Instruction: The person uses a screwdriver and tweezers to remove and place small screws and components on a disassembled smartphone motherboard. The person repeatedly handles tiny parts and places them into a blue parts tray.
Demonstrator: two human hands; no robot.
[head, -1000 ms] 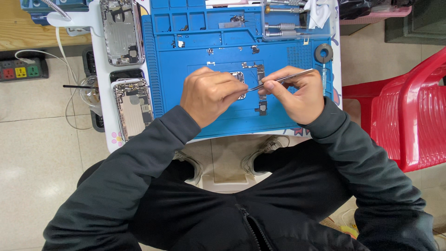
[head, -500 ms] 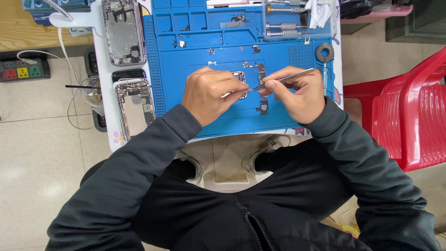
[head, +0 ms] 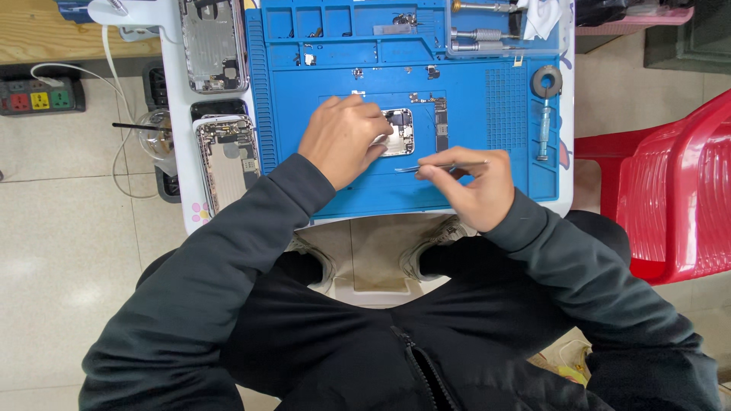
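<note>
Tweezers [head: 426, 167] are pinched between the thumb and fingers of the right hand [head: 472, 186], lying almost level, with the thin tips pointing left toward a small metal phone part [head: 399, 133] in the middle of the blue work mat [head: 472, 114]. The tips stop just near the near edge of that part — whether they touch it cannot be told.

The left hand [head: 339, 137] rests on the mat at the left side of the same part, its fingers curled over the part's left edge and pressing it down; it grips nothing else. The two hands are close together but do not touch.

Just right of the part lies a narrow dark circuit board [head: 441, 125], and small loose pieces are scattered on the mat farther away. On the right edge of the mat sit a grey ring [head: 546, 81] and, nearer, a clear syringe [head: 543, 129]. Screwdrivers [head: 476, 34] lie in a tray at the far right of the mat.

To the left of the mat, on the white table [head: 177, 152], there are two opened phone bodies — one far [head: 213, 42], one nearer [head: 226, 160]. A red plastic chair [head: 670, 175] stands to the right, and a power strip [head: 38, 97] lies on the floor at the far left.
</note>
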